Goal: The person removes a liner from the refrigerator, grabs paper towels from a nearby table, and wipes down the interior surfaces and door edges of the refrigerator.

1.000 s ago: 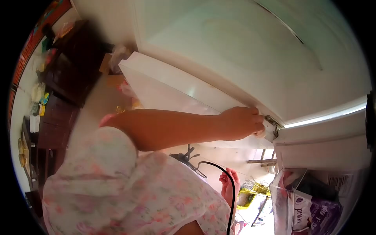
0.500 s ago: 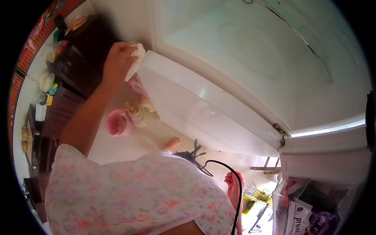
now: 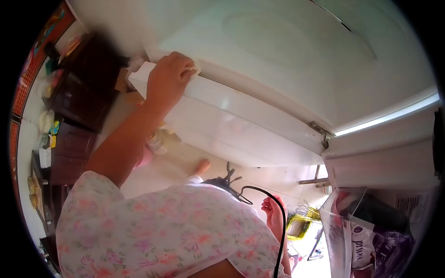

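Observation:
My left hand [image 3: 171,78] is closed around a white cloth [image 3: 197,69], which shows only as a small bit past the fingers. It presses the cloth on the top edge of a white cabinet door [image 3: 232,125] that stands ajar on a metal hinge [image 3: 321,132]. Low on the right hangs my right hand [image 3: 274,214], fingers curled in, with nothing seen in it. A black cable [image 3: 283,231] runs in front of that hand.
A clear bin [image 3: 334,227] with a purple-and-white packet [image 3: 384,250] stands at the lower right. On the floor are a bottle [image 3: 157,143] and a pink bucket [image 3: 144,158], partly behind my forearm. Dark cabinets [image 3: 74,134] line the left side.
My left hand has moved right along the door's top edge with the cloth, away from the door's outer corner. The view has shifted slightly. My right hand still hangs curled.

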`<move>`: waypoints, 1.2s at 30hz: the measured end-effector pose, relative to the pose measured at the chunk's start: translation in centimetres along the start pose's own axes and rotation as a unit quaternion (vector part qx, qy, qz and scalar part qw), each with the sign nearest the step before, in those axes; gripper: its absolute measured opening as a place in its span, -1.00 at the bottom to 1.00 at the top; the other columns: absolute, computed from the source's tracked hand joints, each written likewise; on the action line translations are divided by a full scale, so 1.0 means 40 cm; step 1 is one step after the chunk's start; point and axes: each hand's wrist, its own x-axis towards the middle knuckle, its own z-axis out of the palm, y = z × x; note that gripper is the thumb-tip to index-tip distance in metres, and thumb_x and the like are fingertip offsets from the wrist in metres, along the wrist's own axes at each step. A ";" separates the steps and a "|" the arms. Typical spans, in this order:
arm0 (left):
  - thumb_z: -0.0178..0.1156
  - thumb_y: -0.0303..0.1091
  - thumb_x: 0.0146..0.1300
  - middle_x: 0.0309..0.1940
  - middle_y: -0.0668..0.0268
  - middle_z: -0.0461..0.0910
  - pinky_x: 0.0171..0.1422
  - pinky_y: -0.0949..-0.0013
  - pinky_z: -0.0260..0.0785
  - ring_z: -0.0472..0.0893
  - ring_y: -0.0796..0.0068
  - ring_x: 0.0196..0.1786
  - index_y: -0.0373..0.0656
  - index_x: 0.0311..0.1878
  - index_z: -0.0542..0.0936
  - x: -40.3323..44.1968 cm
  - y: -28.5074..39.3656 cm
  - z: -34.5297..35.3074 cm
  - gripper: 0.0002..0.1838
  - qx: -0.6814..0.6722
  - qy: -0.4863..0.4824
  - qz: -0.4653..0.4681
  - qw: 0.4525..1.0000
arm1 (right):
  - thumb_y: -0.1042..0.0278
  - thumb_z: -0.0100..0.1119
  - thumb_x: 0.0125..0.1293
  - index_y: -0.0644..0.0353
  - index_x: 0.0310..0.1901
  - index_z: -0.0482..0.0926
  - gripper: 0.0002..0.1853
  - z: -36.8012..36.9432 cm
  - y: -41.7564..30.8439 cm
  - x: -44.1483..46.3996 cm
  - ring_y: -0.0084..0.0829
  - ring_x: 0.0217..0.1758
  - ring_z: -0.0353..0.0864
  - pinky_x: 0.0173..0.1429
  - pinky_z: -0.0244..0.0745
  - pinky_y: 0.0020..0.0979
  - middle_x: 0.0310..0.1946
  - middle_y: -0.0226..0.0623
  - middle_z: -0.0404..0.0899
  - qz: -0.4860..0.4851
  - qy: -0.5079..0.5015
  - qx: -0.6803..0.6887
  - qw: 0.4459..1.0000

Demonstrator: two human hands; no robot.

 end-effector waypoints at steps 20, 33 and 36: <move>0.23 -0.43 -0.05 -0.23 0.37 0.46 -0.08 0.40 0.45 0.46 0.38 -0.07 -0.11 -0.25 0.51 0.059 0.611 0.300 -0.76 -0.161 -0.101 0.465 0.865 | 0.44 0.09 0.38 0.25 -0.12 0.53 -0.88 0.009 0.029 -0.109 -0.52 -0.37 0.60 -0.26 0.56 -0.53 -0.38 -0.32 0.59 -0.065 0.088 0.083 0.990; 0.22 -0.41 0.04 -0.26 0.33 0.45 -0.07 0.34 0.42 0.45 0.32 -0.13 -0.10 -0.32 0.49 0.097 0.276 0.170 -0.86 -0.044 -0.155 0.422 0.892 | 0.39 0.08 0.39 0.27 -0.09 0.53 -0.84 0.047 0.003 -0.051 -0.50 -0.38 0.59 -0.27 0.55 -0.53 -0.37 -0.30 0.58 -0.054 0.056 0.068 0.995; 0.26 -0.43 0.01 -0.28 0.29 0.46 -0.06 0.29 0.41 0.47 0.25 -0.14 -0.09 -0.35 0.49 0.091 0.171 0.090 -0.85 -0.062 -0.099 0.364 0.924 | 0.40 0.06 0.40 0.26 -0.09 0.54 -0.84 0.076 -0.020 -0.036 -0.52 -0.34 0.59 -0.23 0.54 -0.53 -0.35 -0.32 0.59 -0.045 0.046 0.040 0.997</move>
